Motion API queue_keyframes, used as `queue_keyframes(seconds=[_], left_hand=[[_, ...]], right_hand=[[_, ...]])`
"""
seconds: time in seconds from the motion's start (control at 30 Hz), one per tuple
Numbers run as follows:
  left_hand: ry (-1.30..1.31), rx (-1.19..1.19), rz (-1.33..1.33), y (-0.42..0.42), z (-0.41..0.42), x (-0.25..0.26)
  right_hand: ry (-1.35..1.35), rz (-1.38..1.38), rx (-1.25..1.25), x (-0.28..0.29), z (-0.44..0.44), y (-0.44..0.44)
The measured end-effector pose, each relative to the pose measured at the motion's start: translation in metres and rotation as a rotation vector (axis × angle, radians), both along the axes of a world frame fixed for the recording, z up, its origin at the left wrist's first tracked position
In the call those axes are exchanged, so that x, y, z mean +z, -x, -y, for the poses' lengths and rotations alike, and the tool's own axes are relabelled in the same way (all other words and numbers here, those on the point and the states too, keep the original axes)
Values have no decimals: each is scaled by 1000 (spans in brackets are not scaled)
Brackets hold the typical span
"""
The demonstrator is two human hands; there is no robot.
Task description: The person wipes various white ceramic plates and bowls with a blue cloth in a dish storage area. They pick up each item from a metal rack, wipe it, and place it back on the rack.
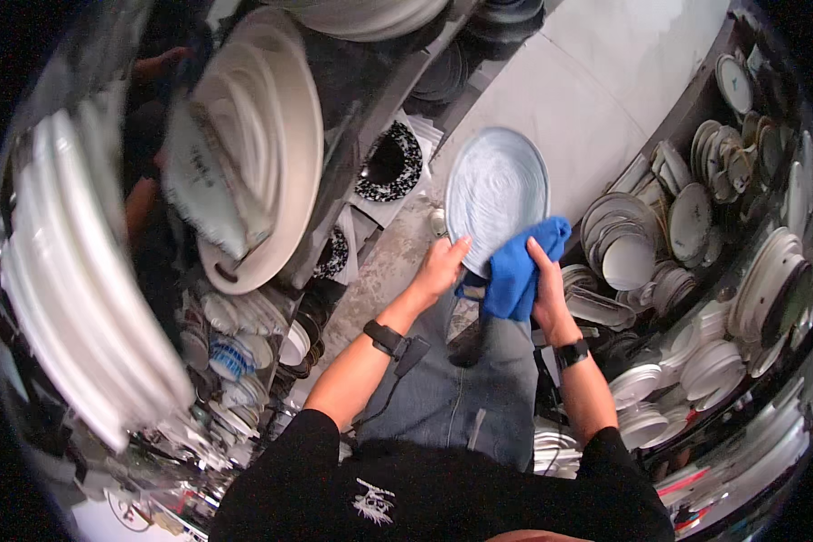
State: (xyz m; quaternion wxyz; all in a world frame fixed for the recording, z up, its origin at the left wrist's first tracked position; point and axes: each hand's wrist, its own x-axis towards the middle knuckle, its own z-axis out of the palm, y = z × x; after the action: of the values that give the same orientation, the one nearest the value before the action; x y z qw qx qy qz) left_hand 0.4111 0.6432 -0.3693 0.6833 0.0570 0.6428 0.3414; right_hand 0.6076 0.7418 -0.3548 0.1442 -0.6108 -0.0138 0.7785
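An oval pale blue-grey plate [498, 190] with swirl marks on its face is held up before me. My left hand [442, 269] grips its lower left rim, thumb on the upper face. In my right hand [549, 288] is a bunched blue cloth [518, 284], pressed over the plate's lower right edge. The cloth hides that part of the rim and most of my right fingers. Below the plate are my jeans-clad legs and a strip of worn floor [372, 291].
Stacked white oval dishes [298, 169] stand on the left shelf, with black speckled plates [396, 162] lower beside it. Piles of plates and bowls [627, 261] crowd the right side. A pale tiled floor [603, 68] stretches ahead. Another person's arm [142, 203] shows at far left.
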Motion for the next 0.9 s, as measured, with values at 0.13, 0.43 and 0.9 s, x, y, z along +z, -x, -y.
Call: queue_keyframes(seconds=[0.13,0.43,0.9], left_hand=[[-38,126,-38,23,-30,-96],[-191,291,-175,88,-97,-245],[-232,484,-113,169,-151,-342]], right_hand=[[-178,-21,112,-107,-36,40],[-207,-106,49,-251,-110,124],[59,-210,-51,-292,-86,67]])
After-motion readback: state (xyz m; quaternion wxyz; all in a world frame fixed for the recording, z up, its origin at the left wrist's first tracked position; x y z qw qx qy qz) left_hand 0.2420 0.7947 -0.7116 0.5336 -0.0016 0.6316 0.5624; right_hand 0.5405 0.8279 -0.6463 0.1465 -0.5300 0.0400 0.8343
